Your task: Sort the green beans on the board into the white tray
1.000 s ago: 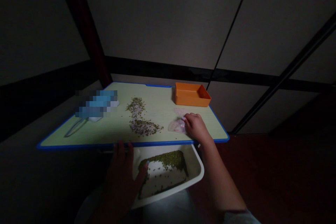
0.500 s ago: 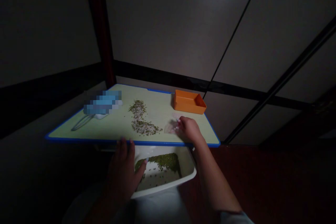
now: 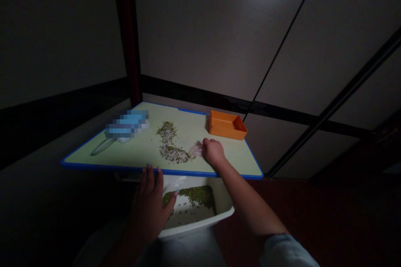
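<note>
My right hand [image 3: 214, 151] is closed over the pale board [image 3: 144, 157] and pinches a thin, clear, rounded plastic piece [image 3: 196, 149]. That piece is at the right end of a curved band of small green and whitish grains [image 3: 172, 153] spread on the board. Fingers apart, my left hand [image 3: 150, 202] rests at the board's blue front edge with nothing in it. Its thumb reaches over a white tub [image 3: 224, 198] below the board. Green grains [image 3: 200, 196] lie in the tub, mostly toward its back.
An orange open box [image 3: 227, 127] stands at the board's back right corner. On the left lies a blurred-out blue and white item [image 3: 128, 125] with a looped strap or handle [image 3: 103, 147]. Panelled wall or cabinet doors [image 3: 203, 41] rise right behind the board.
My right hand has moved left with the clear piece, which now meets the grains' right end. My left hand stays at the board's edge. The view has shifted slightly.
</note>
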The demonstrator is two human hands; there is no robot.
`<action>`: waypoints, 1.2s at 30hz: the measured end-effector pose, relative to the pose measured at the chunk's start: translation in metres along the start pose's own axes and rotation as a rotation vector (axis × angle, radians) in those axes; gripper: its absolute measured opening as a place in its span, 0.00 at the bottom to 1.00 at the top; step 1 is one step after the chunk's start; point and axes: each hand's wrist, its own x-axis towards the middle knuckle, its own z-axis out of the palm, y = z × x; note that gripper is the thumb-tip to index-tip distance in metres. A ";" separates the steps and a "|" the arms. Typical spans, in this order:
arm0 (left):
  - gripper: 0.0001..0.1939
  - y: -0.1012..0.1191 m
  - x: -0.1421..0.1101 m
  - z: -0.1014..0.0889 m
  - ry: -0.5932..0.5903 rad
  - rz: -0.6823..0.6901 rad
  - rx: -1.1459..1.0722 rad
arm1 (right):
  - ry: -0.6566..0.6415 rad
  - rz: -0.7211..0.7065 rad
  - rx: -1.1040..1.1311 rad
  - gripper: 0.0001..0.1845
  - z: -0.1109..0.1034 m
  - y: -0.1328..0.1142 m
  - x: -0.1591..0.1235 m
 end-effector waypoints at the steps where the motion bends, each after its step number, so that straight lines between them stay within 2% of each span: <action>1: 0.37 0.000 0.000 0.000 -0.001 0.003 0.006 | 0.000 -0.022 0.003 0.12 0.000 0.000 0.000; 9: 0.39 -0.003 -0.001 0.002 0.032 0.047 0.011 | 0.031 -0.124 0.086 0.14 0.000 0.011 -0.014; 15: 0.40 -0.005 -0.002 0.003 0.039 0.069 0.007 | 0.137 -0.076 0.175 0.14 0.008 0.031 -0.029; 19: 0.40 -0.005 -0.001 0.002 0.041 0.079 0.016 | 0.163 -0.035 0.212 0.15 0.012 0.043 -0.039; 25: 0.39 -0.005 0.000 0.002 0.054 0.093 0.034 | 0.129 -0.067 0.193 0.13 0.006 0.039 -0.042; 27: 0.39 -0.005 0.000 0.002 0.053 0.101 0.034 | 0.118 -0.021 0.162 0.13 0.004 0.036 -0.041; 32: 0.39 -0.005 0.001 0.001 0.048 0.105 0.033 | 0.158 0.249 0.021 0.09 0.003 0.035 -0.043; 34: 0.39 -0.005 0.001 0.001 0.043 0.103 0.033 | 0.168 0.281 0.005 0.10 0.004 0.035 -0.043; 36: 0.39 -0.005 0.001 0.001 0.038 0.096 0.029 | 0.157 0.254 0.014 0.11 0.004 0.033 -0.041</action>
